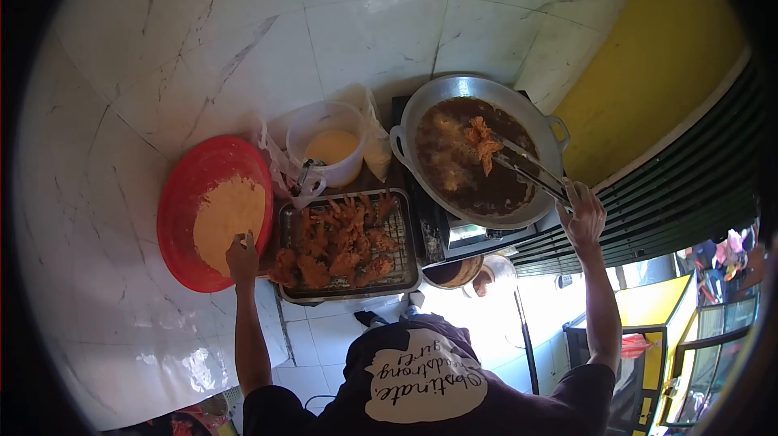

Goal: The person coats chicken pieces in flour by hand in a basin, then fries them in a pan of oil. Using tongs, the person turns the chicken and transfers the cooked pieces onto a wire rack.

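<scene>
My right hand (582, 213) is closed round metal tongs (539, 177). Their far end grips a piece of browned fried food (484, 144) above the dark bubbling oil (486, 190) in a large two-handled wok (417, 100). Paler pieces lie in the oil. Over the near right rim of a red basin (180, 225) is my left hand (241, 258), its fingertips slightly apart and nothing visible between them. Pale flour (231, 213) covers part of the basin's floor. Between basin and wok, a metal tray (409, 274) with a rack bears several fried pieces (348, 237).
Behind the tray stands a white tub (304, 120) of pale liquid, with plastic bags (377, 152) beside it. A stove (429, 245) supports the wok. Below are a bucket (496, 274) and a dark pole (525, 339). Tiled wall behind; a yellow cabinet (648, 306) at right.
</scene>
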A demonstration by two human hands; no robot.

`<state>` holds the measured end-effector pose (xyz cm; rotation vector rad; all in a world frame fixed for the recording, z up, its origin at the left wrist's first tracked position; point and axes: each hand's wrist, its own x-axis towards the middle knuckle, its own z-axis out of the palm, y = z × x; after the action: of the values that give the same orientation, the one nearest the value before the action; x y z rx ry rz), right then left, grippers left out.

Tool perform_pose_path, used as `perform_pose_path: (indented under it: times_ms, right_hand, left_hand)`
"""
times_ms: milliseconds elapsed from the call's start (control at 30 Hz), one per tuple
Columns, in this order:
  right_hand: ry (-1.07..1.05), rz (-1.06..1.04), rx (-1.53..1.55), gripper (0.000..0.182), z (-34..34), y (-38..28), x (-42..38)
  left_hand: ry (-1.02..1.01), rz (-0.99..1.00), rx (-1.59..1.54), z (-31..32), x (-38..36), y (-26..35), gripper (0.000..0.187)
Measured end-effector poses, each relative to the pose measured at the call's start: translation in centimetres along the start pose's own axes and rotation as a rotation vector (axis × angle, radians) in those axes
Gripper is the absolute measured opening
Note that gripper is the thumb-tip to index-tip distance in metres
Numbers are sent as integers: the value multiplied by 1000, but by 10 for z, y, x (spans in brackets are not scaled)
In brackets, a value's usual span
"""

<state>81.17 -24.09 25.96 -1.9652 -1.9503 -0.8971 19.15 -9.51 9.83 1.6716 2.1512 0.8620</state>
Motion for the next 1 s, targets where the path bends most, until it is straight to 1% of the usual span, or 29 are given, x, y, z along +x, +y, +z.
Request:
perform_pose_path:
  times_ms: [100,167,200,267,400,500,600,633,700,767,833,867,900,967,1000]
  right_hand:
    - [1,11,21,49,-1,-5,-2]
    - [-95,-18,-38,50,-2,-9,-3]
    - [-101,-19,-34,50,-2,-12,-4]
    - [-39,-11,4,49,-3,-18,-2]
    - [3,18,60,47,-12,-40,4]
    - [27,-13,91,45,-24,-69,13]
    - [40,-107,143,47,-36,-104,20]
    - [37,-109,147,47,-40,-115,22]
    - [-42,-172,124,50,-47,-140,27]
    - [-67,-197,138,46,-52,-163,33]
    - [-118,-269,157,43,-50,-185,36]
    - [-168,-287,142,41,-49,-196,36]
    - [-170,-288,144,41,-45,-207,35]
    - [-325,-322,122,42,-36,-228,34]
    - [-351,-337,121,40,-32,-238,34]
  left_hand:
    - [19,9,2,0,0,2,35]
    - [17,11,-2,0,1,1,36]
    - [15,12,-7,0,0,-1,36]
    - [20,22,11,3,1,-7,34]
    - [2,11,19,4,3,-7,33]
    - [17,33,14,3,2,-7,33]
    - [-17,-3,18,2,2,-5,33]
    - [-17,-7,21,2,2,-4,33]
    - [-7,0,19,1,2,-3,34]
    - [2,8,35,4,3,-7,35]
    - [9,17,47,2,2,-3,36]
    - [-11,-12,40,-2,0,3,36]
    - [-33,-41,35,-5,-1,7,37]
    - [-20,-33,21,-3,-1,4,37]
    - [-3,-21,5,-2,-1,3,37]
